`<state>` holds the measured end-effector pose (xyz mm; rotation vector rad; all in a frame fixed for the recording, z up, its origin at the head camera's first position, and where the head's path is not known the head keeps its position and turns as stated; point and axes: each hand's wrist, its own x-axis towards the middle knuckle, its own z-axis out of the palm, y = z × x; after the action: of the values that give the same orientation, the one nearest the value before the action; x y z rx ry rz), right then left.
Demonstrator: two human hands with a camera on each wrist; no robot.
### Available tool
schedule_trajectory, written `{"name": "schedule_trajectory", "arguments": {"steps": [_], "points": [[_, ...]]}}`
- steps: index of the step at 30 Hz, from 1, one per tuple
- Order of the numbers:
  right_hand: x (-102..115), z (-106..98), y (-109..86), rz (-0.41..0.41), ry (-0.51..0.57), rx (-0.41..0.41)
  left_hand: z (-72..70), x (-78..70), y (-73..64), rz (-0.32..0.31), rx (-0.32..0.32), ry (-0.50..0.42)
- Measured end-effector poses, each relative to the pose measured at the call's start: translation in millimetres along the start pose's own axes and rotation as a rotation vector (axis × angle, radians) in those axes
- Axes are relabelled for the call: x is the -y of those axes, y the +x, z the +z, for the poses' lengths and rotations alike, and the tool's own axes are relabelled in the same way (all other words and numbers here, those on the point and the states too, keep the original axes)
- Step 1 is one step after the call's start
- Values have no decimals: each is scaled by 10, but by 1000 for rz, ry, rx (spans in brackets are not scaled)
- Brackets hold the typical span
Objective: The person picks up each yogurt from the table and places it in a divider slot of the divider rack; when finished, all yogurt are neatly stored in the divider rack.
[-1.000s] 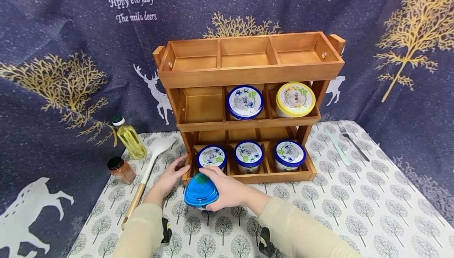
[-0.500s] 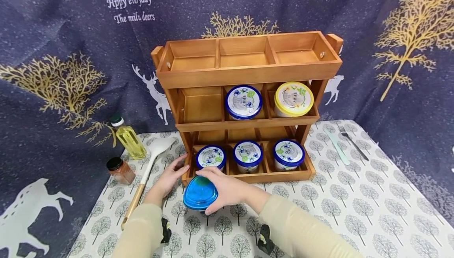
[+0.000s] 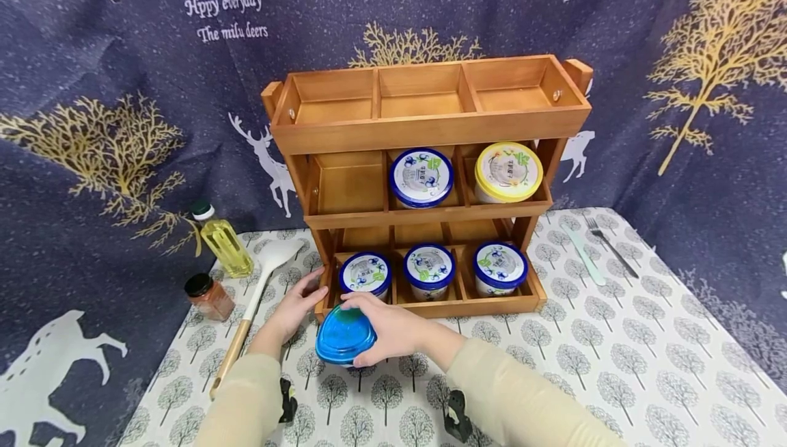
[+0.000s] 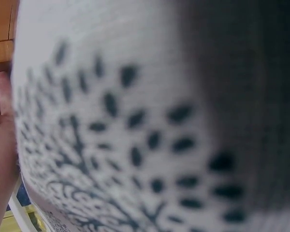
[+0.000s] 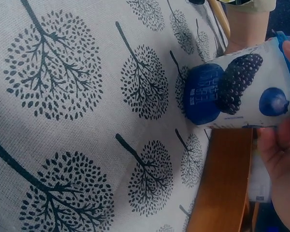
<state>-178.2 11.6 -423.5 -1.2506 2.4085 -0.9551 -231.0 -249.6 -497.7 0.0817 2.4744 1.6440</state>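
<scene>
My right hand grips a cup with a blue plastic lid in front of the lower left corner of a wooden rack. The right wrist view shows the white wall of this cup, printed with a blackberry and a blueberry, thumb and fingers around its lid end. My left hand rests against the rack's lower left end, fingers extended. Close behind the held cup, a blue-rimmed tub sits in the bottom left compartment. The left wrist view is mostly filled by blurred tree-print cloth.
More blue-rimmed tubs stand on the bottom tier. The middle tier holds a blue-rimmed tub and a yellow-lidded tub. Left are an oil bottle, a spice jar and a long spoon; right, a knife and fork.
</scene>
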Motion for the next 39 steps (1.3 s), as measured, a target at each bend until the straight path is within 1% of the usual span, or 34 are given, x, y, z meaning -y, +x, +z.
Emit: {"name": "schedule_trajectory", "arguments": {"steps": [4,9,12,17,20,23,28,33,36,39], "points": [[11,-16,5,32,13,12,-3,4,3,5,3,-7],[22,-23,15,14,-20,17,-2,-15,-8,4,3,-11],[20,-16,21,23,-22,20,0,-17,-13,6,3,2],[18,-6,19,55,5,32,-3,3,-5,1,3,4],[30,-5,7,53,24,24,-14,2,-9,5,8,3],[47,-15,0,35,51,0,-18,-11,-16,-1,9,-7],[98,-111,-3,-25,70,-57,-5,-20,-6,3,7,-16],[205,-283,-13,-120,58,-130,9,-24,3,-4,-2,-26],[284,-379,-23,-188,51,-187,16,-21,8,-21,-9,-53],[365,-468,-29,-261,31,-275,10,2,7,-14,-16,-69]]}}
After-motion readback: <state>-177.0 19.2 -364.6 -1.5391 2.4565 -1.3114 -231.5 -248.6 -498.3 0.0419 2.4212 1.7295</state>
